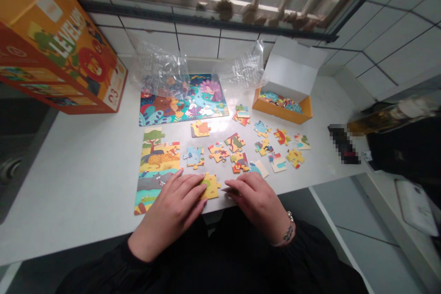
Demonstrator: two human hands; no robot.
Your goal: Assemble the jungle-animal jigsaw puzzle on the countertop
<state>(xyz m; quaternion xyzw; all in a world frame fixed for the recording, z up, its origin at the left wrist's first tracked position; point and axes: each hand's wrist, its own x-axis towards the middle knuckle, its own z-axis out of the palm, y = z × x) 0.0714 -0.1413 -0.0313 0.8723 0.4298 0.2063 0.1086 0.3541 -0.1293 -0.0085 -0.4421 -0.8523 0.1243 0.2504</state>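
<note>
My left hand (pixel 175 204) lies over the right side of the partly joined puzzle (pixel 160 158), which shows a tree, a cheetah and a hippo. Its fingers and thumb grip the left edge of a yellow puzzle piece (pixel 211 188) near the counter's front edge. Just right of that piece, my right hand (pixel 255 197) pinches another puzzle piece (pixel 225 189), seen almost edge-on, so its picture is hidden. Several loose pieces lie beyond the hands, among them a light-blue piece (pixel 195 157), a lion piece (pixel 240 162) and a white-and-blue piece (pixel 259 168).
A finished night-forest puzzle (pixel 203 101) lies at the back, partly under clear plastic bags (pixel 158 66). An open small box (pixel 282 112) holds more pieces. A large orange box (pixel 69 50) stands at left. A bottle (pixel 382 117) and a pixelated dark object (pixel 344 144) lie at right.
</note>
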